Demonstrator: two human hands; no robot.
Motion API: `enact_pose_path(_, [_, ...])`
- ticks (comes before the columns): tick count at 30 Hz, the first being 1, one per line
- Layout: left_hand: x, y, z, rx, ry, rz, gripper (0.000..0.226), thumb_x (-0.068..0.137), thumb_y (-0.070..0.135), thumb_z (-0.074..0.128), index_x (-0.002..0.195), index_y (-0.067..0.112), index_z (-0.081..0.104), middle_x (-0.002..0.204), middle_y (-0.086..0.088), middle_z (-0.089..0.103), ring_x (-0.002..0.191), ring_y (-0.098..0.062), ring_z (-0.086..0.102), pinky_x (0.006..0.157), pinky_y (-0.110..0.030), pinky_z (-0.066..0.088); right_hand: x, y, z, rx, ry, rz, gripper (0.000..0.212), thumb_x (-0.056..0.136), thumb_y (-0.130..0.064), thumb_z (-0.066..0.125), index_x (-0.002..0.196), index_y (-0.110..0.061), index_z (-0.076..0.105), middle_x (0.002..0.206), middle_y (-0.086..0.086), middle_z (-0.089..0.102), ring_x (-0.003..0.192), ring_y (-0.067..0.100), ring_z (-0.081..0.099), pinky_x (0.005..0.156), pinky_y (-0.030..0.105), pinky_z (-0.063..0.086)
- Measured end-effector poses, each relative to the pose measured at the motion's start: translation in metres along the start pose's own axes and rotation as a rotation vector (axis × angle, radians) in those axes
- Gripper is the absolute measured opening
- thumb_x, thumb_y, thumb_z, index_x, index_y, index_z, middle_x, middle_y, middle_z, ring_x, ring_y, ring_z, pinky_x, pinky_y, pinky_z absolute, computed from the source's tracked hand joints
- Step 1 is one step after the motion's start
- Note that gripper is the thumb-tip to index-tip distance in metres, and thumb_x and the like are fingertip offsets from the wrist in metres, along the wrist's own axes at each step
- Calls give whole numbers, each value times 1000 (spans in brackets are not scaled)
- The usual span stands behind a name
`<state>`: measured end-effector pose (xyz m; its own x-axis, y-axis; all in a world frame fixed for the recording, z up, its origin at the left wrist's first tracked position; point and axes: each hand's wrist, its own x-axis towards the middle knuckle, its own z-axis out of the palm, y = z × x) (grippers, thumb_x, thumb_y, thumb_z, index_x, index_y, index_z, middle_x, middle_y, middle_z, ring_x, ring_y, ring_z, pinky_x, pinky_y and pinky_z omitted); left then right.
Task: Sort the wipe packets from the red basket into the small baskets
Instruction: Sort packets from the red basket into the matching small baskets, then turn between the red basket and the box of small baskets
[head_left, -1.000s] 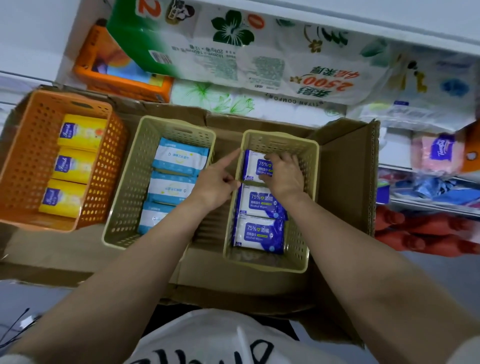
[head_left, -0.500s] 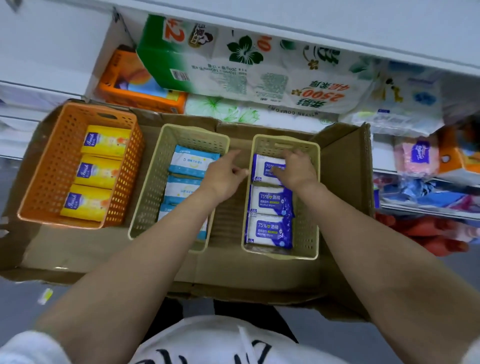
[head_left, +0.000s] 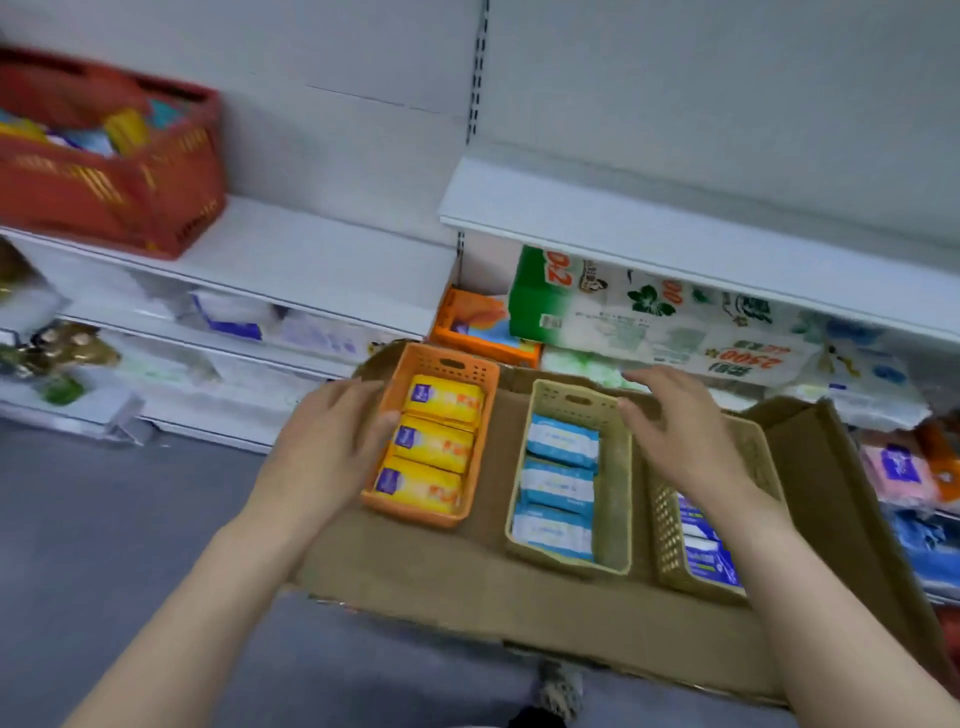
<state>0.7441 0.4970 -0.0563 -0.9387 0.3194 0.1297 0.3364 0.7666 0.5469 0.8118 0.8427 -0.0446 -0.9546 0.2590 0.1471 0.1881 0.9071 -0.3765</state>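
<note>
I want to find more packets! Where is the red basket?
The red basket sits on a white shelf at the upper left of the head view, above and left of the orange basket.

bare shelf (head_left: 322, 254) open to my left up to the red basket (head_left: 109, 202), bare cardboard (head_left: 493, 571) between orange basket (head_left: 441, 364) and middle beige basket (head_left: 571, 395), upper shelf edge (head_left: 675, 239) overhanging the far side

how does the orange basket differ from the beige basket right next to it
The orange basket holds three yellow packets; the middle beige basket holds three light-blue packets. The left hand is at the orange one's side, the right hand above the beige one's. Both sit on the cardboard.
</note>
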Motion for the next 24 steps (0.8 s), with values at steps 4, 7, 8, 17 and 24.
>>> enact_pose_path(4, [-51, -80, -72, 114, 131, -54, 61, 90, 52, 39, 123, 7, 64, 128, -14, 60, 122, -34, 53, 99, -45, 44, -28, -110, 29, 65, 52, -94, 37, 94, -31, 61, 129, -19, 61, 139, 6, 55, 133, 26, 45, 109, 43, 35])
enact_pose_path(7, [-71, -133, -113, 193, 205, -79, 43, 91, 34, 64, 124, 6, 63, 129, -15, 59, 124, -35, 52, 100, -48, 45, -37, -185, 56, 134, 86, -195, 36, 92, -25, 65, 127, -16, 64, 136, 6, 57, 128, 27, 49, 108, 39, 36])
enact_pose_path(8, [-74, -148, -125, 207, 225, -90, 43, 88, 27, 70, 124, 6, 62, 129, -14, 59, 123, -34, 52, 100, -48, 45, -37, -207, 64, 156, 90, -232, 35, 92, -25, 66, 126, -15, 64, 135, 5, 58, 127, 25, 50, 107, 36, 37])
enact_pose_path(17, [-15, -290, -207, 276, 237, -89, 48, 86, 24, 71, 129, 8, 59, 132, -13, 57, 124, -33, 51, 102, -48, 43, 50, -362, 148, 161, 50, -388, 42, 91, -41, 53, 125, -19, 64, 133, 3, 57, 125, 22, 50, 106, 24, 33])
enact_pose_path(24, [114, -394, -299, 345, 195, -16, 44, 89, 30, 67, 128, 11, 60, 131, -13, 58, 121, -33, 53, 99, -47, 46, 172, -493, 208, 219, 68, -368, 38, 94, -33, 63, 131, -23, 60, 140, -1, 53, 130, 16, 43, 102, 23, 34])
